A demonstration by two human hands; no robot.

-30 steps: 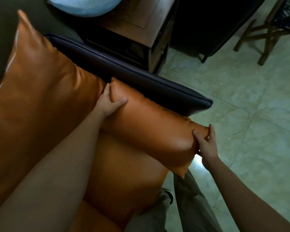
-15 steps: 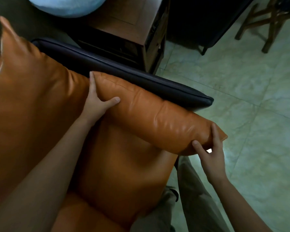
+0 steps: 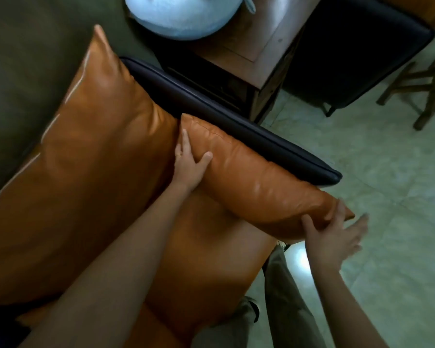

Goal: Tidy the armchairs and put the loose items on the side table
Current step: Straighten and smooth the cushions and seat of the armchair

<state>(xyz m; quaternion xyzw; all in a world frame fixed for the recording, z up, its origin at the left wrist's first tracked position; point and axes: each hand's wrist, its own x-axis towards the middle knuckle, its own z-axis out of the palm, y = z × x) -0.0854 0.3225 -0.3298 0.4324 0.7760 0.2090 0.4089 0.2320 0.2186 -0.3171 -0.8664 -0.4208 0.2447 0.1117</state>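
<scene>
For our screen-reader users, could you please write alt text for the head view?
A person's left hand presses the far end of an orange cushion lying along an armchair's dark armrest; the blurred right hand touches its near end.

We find no text, label, brand name, number or sign that can be read anywhere in this view.
</scene>
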